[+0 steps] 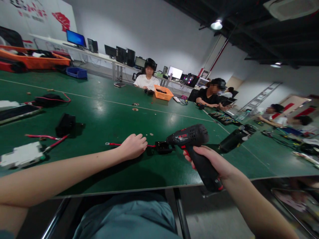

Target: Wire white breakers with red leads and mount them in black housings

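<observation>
My right hand [211, 160] is wrapped round the handle of a black and red power drill [191, 136], whose tip points left at a small black box [163, 147] on the green table. Whether the tip touches the box cannot be made out. A red cable [114, 144] with a metal ring end runs from the box's left side. My left hand [133, 146] lies closed over this cable, just left of the box, fingers curled.
At left are a white device [22, 155] with red cables, a black block [66, 124] and a blue bin [76, 72]. A dark bottle [235, 139] lies right of the drill. An orange basket [163, 94] and several people are across the table [99, 182].
</observation>
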`<control>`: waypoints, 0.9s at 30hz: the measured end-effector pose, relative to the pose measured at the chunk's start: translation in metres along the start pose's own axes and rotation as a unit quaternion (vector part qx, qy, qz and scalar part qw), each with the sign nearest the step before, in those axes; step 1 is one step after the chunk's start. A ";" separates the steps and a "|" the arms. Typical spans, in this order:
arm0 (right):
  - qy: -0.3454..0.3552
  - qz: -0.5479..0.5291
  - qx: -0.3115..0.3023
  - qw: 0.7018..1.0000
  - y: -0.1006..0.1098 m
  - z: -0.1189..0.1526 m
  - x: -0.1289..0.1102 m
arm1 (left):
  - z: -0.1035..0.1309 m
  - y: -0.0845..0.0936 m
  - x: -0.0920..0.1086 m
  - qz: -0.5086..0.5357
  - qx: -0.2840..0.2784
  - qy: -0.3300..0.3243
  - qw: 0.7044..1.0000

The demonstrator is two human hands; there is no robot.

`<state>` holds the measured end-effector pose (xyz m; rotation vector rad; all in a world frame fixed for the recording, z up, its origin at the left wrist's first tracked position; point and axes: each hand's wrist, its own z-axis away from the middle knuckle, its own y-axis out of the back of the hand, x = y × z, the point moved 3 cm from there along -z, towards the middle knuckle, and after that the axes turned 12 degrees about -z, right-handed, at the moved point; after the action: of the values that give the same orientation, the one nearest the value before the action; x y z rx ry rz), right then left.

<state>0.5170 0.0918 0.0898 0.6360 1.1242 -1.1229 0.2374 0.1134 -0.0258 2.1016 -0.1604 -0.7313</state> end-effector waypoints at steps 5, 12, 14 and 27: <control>-0.003 0.012 -0.005 1.000 0.002 -0.002 0.001 | -0.001 0.001 0.001 0.003 0.005 0.001 1.000; 0.004 0.013 -0.006 1.000 0.005 0.001 0.001 | 0.000 -0.001 0.001 -0.001 0.010 -0.001 1.000; 0.004 0.013 -0.004 1.000 0.005 0.002 0.001 | 0.000 -0.002 0.001 -0.001 0.010 -0.002 1.000; -0.005 0.001 0.005 1.000 0.006 0.001 0.003 | -0.001 0.001 0.001 0.002 0.006 -0.005 1.000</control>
<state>0.5226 0.0918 0.0865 0.6382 1.1089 -1.1307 0.2388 0.1130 -0.0250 2.1097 -0.1748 -0.7402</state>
